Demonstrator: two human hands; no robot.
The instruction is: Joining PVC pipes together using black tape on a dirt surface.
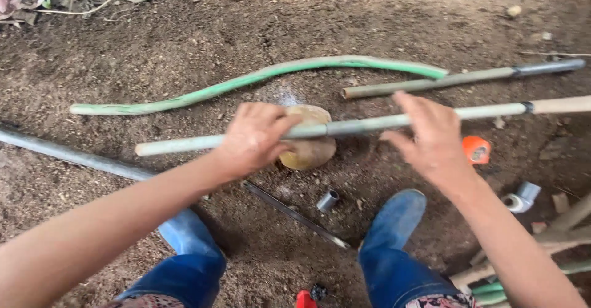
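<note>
1. From my remote view, the left hand point(253, 137) is wrapped closed around a long, pale grey-green pipe point(363, 124) that runs across the frame from left to right, its mid-length resting over a rounded tan stone point(309, 149) on the bare dirt ground point(184, 49).
2. The right hand point(434, 137) lies on the same pipe farther right, fingers spread and loosely draped over it; I read it as open, steadying rather than gripping.
3. Risk one: the stone is rounded, so the pipe could roll or slide off it if the right hand's light touch lets it twist.
4. Risk two: the left hand's fingers sit right beside the stone, touching or nearly so. I judge a pinch likely if the pipe is pressed down hard there.
5. Risk three: both blue rubber boots point(394, 222) stand just below the pipe, with a short grey metal sleeve point(327, 200) and a flat dark metal strip point(295, 214) lying between them, loose things to trip on or kick away.
6. A curved green hose point(258, 77) and a second straight pipe with a dark end point(462, 80) lie just beyond; a slipping pipe could knock into them.
7. An orange cap-like piece point(476, 149) sits near the right wrist, easily brushed aside.
</note>
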